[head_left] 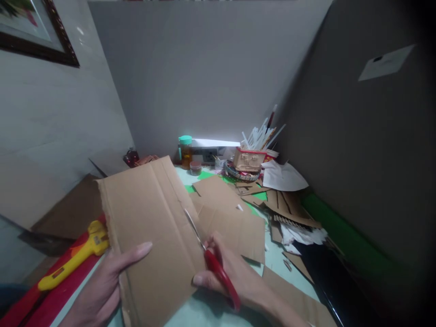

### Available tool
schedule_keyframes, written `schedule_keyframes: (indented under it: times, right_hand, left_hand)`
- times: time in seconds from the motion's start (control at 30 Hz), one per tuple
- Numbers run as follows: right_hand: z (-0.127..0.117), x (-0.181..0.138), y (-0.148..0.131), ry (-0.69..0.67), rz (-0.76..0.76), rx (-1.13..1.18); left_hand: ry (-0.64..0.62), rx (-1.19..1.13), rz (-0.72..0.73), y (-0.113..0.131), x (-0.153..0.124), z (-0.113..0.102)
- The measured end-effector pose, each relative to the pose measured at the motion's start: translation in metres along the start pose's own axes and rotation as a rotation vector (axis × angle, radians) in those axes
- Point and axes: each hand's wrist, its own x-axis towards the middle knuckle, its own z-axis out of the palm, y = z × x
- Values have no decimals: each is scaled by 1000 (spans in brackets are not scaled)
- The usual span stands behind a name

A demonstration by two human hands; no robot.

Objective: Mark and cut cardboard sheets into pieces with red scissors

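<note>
My left hand (102,286) grips the near left edge of a brown cardboard sheet (150,227), thumb lying on top. My right hand (235,272) is closed round red-handled scissors (213,259). Their blades lie along the sheet's right edge, where a crease runs beside the cut. The sheet is lifted a little over the pale green table.
A yellow utility knife (75,256) lies on a red mat at the left. More cardboard pieces (228,213) and scraps lie behind the sheet. At the back stand a bottle with a teal cap (185,152), a small jar, and a box of sticks (250,156). Large cardboard panels wall the space.
</note>
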Motion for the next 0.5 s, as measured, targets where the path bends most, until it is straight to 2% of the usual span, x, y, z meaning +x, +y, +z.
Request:
schedule_keyframes:
  times: [0.1,0.2,0.33,0.5]
  right_hand:
    - [-2,-3,-4,17,115,68]
    - [0,-2,-7,20,195,154]
    - [1,-2,-7,72,91,220]
    - [0,-2,-6,28,6,153]
  left_hand:
    - [-34,62,-66,1,4,-1]
    - [-7,100,37,1,6,-1]
    - [21,178,221,0,8,-3]
    - [8,203,202,-1,10,-9]
